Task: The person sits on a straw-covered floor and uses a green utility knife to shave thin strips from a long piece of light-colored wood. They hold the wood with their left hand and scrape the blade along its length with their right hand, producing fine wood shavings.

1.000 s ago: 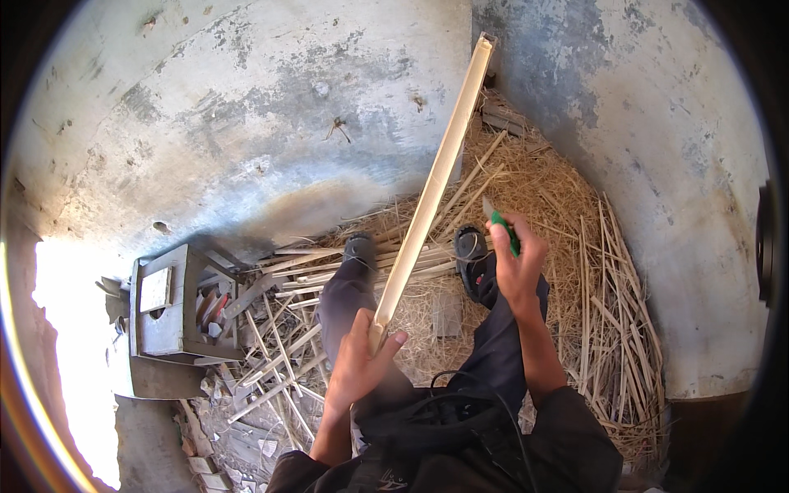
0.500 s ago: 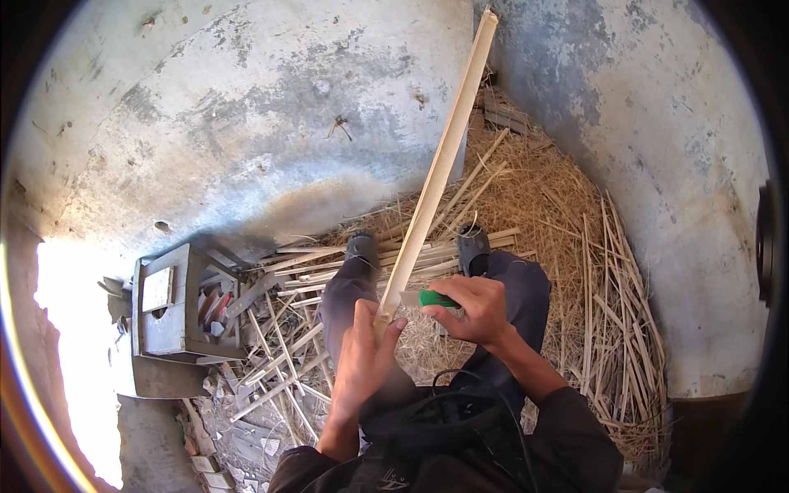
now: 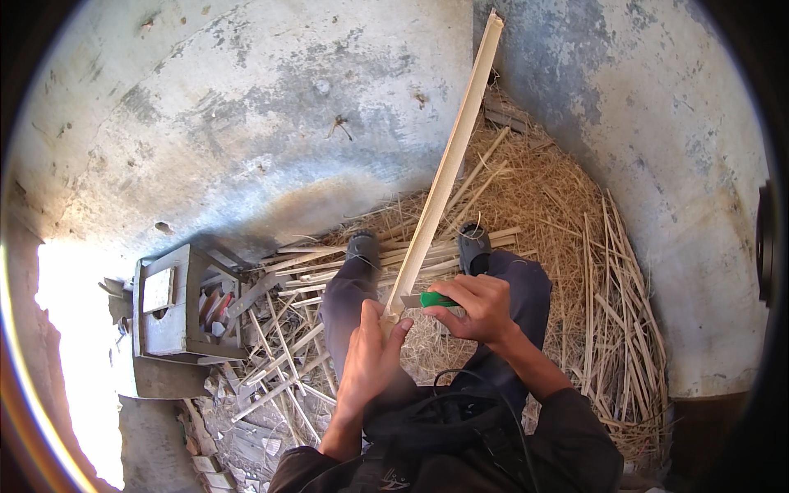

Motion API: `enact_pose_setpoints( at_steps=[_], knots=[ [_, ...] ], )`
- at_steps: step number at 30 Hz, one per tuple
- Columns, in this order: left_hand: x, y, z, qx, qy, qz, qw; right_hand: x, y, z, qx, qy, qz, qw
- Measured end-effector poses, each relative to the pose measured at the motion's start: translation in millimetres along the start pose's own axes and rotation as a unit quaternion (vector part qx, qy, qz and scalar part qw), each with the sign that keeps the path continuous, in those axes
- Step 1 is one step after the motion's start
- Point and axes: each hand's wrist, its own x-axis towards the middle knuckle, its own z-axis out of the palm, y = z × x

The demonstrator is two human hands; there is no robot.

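Note:
A long, pale split bamboo strip (image 3: 450,164) slants up and away from me, its far end in front of the wall. My left hand (image 3: 370,351) is closed round the strip's near end, thumb and fingers on either side. In my right hand (image 3: 481,306) is a knife with a green handle (image 3: 437,300), gripped by closed fingers. Its short grey blade (image 3: 411,301) points left and lies at the strip's edge, just above my left hand. Whether the blade has gone into the bamboo I cannot tell.
Split strips (image 3: 288,370) lie scattered at left, with more strips (image 3: 620,329) along the right wall. Dry shavings (image 3: 538,189) cover the floor round my shoes. A grey wooden box (image 3: 168,312) holding small things stands at left beside a bright opening. Worn walls (image 3: 246,107) curve around.
The bamboo strip has shifted slightly to the right, its far end included. The knife blade, hidden partly behind glare before, now shows more plainly beside the strip. Both hands keep their hold.

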Motion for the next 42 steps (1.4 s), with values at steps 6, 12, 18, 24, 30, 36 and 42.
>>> enact_pose_setpoints(
  at_steps=[6, 12, 18, 24, 30, 36, 42],
  knots=[
    [-0.4, 1.0, -0.9, -0.020, -0.026, -0.035, 0.999, -2.6, 5.6, 0.5, -0.023, 0.020, -0.009, 1.000],
    [-1.0, 1.7, -3.4, -0.025, -0.035, -0.028, 0.999, -3.6, 8.6, 2.9, -0.018, 0.037, -0.013, 0.999],
    [-3.6, -0.7, -5.1, -0.022, -0.040, -0.038, 0.998, -3.6, 6.5, 1.5, -0.036, 0.029, -0.007, 0.999],
    [-17.7, -2.5, -4.5, 0.007, -0.042, -0.030, 0.999, 5.1, 17.9, -12.7, -0.062, 0.069, 0.040, 0.995],
    [-28.3, -3.2, -6.4, -0.031, -0.054, -0.055, 0.997, 11.1, 24.5, -15.8, -0.047, 0.075, 0.044, 0.995],
    [-57.0, -6.4, -19.8, -0.024, -0.134, -0.104, 0.985, 15.3, 79.3, -44.0, -0.081, 0.181, 0.226, 0.954],
    [-54.8, -15.4, -27.3, -0.002, -0.101, -0.101, 0.990, 3.5, 92.3, -56.4, 0.119, 0.176, 0.303, 0.929]
  ],
)
